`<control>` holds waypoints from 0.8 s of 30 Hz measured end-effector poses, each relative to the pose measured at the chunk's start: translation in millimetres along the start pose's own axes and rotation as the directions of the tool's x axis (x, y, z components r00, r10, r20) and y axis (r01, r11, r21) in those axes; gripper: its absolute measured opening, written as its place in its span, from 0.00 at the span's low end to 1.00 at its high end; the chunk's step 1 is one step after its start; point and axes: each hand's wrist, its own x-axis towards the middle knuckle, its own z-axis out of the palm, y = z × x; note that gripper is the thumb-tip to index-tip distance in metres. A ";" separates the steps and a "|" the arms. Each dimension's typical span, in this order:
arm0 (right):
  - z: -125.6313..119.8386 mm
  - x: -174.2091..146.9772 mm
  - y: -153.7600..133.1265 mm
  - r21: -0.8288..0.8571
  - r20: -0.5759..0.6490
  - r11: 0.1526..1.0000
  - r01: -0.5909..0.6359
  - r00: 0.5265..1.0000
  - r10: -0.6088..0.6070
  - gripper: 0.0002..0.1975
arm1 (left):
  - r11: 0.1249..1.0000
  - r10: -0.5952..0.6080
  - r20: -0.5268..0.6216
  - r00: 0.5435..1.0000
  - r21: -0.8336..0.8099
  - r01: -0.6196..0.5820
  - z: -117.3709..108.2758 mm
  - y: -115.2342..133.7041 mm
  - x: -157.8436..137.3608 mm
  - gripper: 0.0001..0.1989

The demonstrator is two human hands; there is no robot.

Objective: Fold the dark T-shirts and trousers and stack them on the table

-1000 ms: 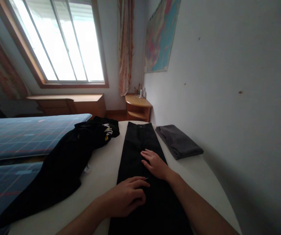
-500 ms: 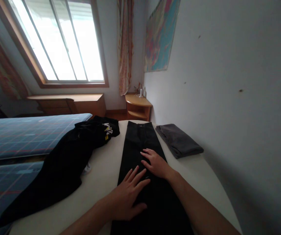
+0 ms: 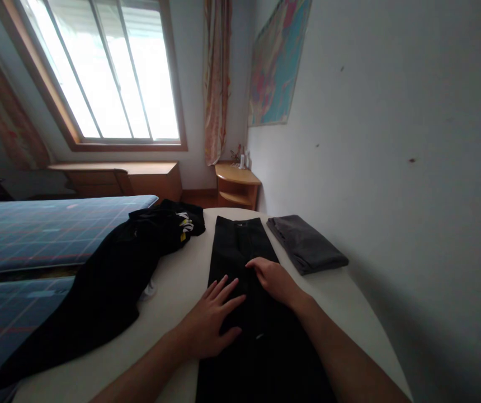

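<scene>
Black trousers (image 3: 261, 358) lie lengthwise on the round pale table (image 3: 169, 313), waistband at the far end and the near end cut off by the frame. My left hand (image 3: 213, 319) rests flat on their left side, fingers spread. On the right half, my right hand (image 3: 272, 277) has its fingers curled together at the cloth near the middle seam; the fingertips are partly hidden. A small white mark shows on the fabric between my arms. Beyond my right hand sits a folded dark grey garment (image 3: 307, 243).
A heap of black clothing (image 3: 114, 268) with white and yellow bits spreads over the table's left side towards the plaid mattresses (image 3: 56, 229). The wall (image 3: 425, 235) runs close along the right. A corner shelf (image 3: 238, 176) and a desk (image 3: 140, 173) stand beyond the table.
My right hand has gone from flat, spread fingers to curled ones. My left hand has shifted slightly left and away from me. The trousers have slid a little towards me.
</scene>
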 end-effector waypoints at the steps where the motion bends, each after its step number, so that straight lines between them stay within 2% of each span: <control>1: 1.0 2.4 2.5 -0.021 -0.014 1.000 -0.012 1.000 0.011 0.19 | 1.000 -0.005 0.029 1.000 0.005 0.005 0.7 -0.9 -0.1 0.36; 5: 3.2 15.2 8.6 -0.165 0.025 0.984 -0.069 0.997 0.074 0.28 | 1.000 0.008 0.074 0.997 0.010 -0.008 0.1 -0.2 -0.5 0.37; 10: -4.5 30.3 10.3 -0.254 0.110 0.967 -0.013 0.993 0.043 0.26 | 1.000 0.017 0.078 0.997 0.006 -0.017 -3.2 2.2 -1.4 0.38; 13: -9.0 36.2 13.8 -0.180 0.116 0.983 0.032 0.993 -0.011 0.24 | 1.000 0.023 0.086 0.996 0.000 -0.023 -4.9 3.5 -1.1 0.37; 18: 0.4 41.3 23.5 0.007 0.029 1.000 0.022 0.999 -0.022 0.20 | 1.000 0.022 0.088 0.996 0.004 -0.022 -7.0 4.3 -0.1 0.37; 21: 7.9 41.9 26.5 0.036 -0.015 0.999 0.022 1.000 -0.021 0.22 | 1.000 0.017 0.089 0.996 0.018 -0.018 -7.8 2.0 1.2 0.37; 24: 6.7 38.3 25.0 0.020 -0.052 0.997 0.073 0.996 -0.072 0.26 | 0.999 0.005 0.080 0.997 0.038 -0.008 -8.0 -4.2 4.1 0.36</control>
